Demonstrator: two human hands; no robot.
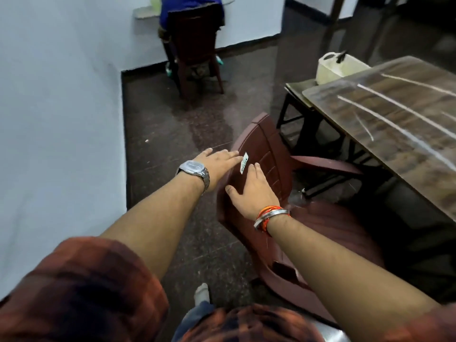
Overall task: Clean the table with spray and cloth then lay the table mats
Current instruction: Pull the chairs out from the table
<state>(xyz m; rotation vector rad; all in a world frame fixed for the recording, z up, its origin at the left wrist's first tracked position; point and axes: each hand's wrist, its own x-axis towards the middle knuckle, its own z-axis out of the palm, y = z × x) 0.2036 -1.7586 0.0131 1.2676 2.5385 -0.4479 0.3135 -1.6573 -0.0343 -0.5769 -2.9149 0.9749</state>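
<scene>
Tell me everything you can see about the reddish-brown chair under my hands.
The chair is moulded reddish-brown plastic with a panelled back, armrests and a white sticker on the back. It stands on the dark floor beside the wooden table, facing it. The right hand lies flat on the backrest, fingers straight; the left hand reaches its side edge.

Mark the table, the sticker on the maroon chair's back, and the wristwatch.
table (419,101): head view, bare wood-grain top between the pale streaks.
sticker (244,163): head view, middle of the white label.
wristwatch (191,167): head view, on the silver face.
</scene>
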